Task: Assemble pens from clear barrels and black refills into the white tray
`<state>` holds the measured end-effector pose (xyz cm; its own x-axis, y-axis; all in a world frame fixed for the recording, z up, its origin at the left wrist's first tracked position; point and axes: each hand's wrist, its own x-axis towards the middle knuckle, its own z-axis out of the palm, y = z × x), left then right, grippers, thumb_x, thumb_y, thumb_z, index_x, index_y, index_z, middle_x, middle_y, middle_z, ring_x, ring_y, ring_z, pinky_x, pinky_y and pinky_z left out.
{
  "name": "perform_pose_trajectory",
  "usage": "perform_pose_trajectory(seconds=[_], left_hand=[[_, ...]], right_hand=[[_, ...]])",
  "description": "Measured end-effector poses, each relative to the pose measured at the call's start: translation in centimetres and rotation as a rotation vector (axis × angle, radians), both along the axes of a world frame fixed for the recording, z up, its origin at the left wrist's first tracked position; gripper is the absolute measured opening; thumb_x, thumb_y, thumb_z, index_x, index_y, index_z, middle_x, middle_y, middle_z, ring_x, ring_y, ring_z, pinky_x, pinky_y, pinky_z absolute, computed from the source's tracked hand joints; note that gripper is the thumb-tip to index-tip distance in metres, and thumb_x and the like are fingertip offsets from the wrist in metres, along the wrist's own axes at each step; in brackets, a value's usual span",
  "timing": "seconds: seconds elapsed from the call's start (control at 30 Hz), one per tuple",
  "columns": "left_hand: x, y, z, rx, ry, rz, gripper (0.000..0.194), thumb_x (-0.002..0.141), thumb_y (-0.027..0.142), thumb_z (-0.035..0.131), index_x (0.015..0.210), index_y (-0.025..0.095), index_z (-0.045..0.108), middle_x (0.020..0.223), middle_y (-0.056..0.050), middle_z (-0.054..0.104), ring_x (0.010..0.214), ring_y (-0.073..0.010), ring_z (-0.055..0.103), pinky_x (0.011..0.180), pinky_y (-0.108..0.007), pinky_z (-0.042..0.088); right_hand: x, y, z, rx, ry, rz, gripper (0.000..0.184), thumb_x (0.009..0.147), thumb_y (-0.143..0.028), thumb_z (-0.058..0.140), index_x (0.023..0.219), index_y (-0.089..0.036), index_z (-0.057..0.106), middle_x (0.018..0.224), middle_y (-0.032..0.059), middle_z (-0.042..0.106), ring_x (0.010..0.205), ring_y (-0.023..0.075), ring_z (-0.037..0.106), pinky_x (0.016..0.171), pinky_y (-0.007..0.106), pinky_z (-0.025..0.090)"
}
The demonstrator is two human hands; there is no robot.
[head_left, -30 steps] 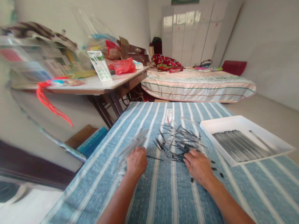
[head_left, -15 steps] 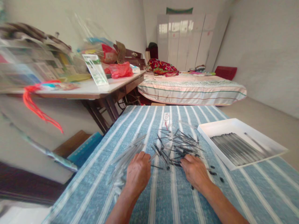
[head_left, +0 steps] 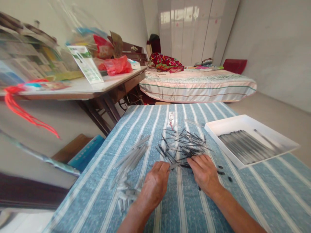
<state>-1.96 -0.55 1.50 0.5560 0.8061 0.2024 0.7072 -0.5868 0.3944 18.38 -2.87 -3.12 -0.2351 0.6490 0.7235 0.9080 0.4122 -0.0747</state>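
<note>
My left hand is closed at the near edge of the pile, with a short end of a translucent grey pen part sticking out from its fingertips. My right hand has its fingers drawn together at the near right side of the heap of thin black pen refills; what they hold is hidden. To the left lie translucent pen barrels in a loose bundle, with clear caps below them. A few small black plugs are scattered right of my right hand.
A white tray at the right holds a row of pens. All this is on a table with a blue striped cloth. Beside it at the left stands a cluttered desk; a bed is beyond.
My left hand has moved right, away from the barrels and toward the refills, and the pen part now shows at its fingertips. My right hand stays by the refills. The camera view has shifted slightly.
</note>
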Motion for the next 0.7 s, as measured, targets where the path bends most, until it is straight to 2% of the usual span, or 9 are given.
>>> perform_pose_trajectory(seconds=[0.33,0.47,0.6,0.7], left_hand=[[0.12,-0.26,0.11,-0.073,-0.002,-0.039,0.019,0.087,0.015,0.034,0.089,0.017,0.053,0.090,-0.007,0.058,0.087,-0.0203,0.054,0.076,-0.031,0.043],[0.18,-0.25,0.42,-0.136,-0.048,-0.046,0.018,0.086,0.016,0.036,0.087,0.017,0.053,0.089,-0.007,0.058,0.086,-0.0196,0.054,0.073,-0.029,0.042],[0.32,-0.28,0.37,-0.277,-0.146,-0.016,0.012,0.081,0.015,0.041,0.079,0.018,0.053,0.077,-0.003,0.058,0.075,-0.0167,0.054,0.067,-0.027,0.039],[0.56,-0.30,0.20,-0.491,-0.262,0.029,0.008,0.077,0.017,0.046,0.073,0.017,0.053,0.063,0.002,0.052,0.061,-0.0133,0.051,0.058,-0.024,0.037]], right_hand=[[-0.31,-0.30,0.38,-0.003,0.002,0.024,0.027,0.090,-0.013,0.038,0.092,-0.014,0.065,0.081,0.0087,0.062,0.077,0.0188,0.050,0.078,0.038,0.039],[-0.41,-0.33,0.27,0.027,0.006,0.026,0.026,0.090,-0.013,0.039,0.093,-0.015,0.065,0.085,0.0083,0.063,0.083,0.0193,0.052,0.083,0.039,0.039],[-0.53,-0.49,0.19,0.061,0.022,-0.003,0.023,0.090,-0.015,0.041,0.092,-0.018,0.065,0.089,0.0056,0.065,0.092,0.0203,0.052,0.095,0.045,0.033],[-0.60,-0.59,0.16,0.070,0.043,-0.030,0.021,0.089,-0.016,0.043,0.089,-0.020,0.064,0.093,0.0032,0.066,0.098,0.0212,0.052,0.099,0.050,0.027]])
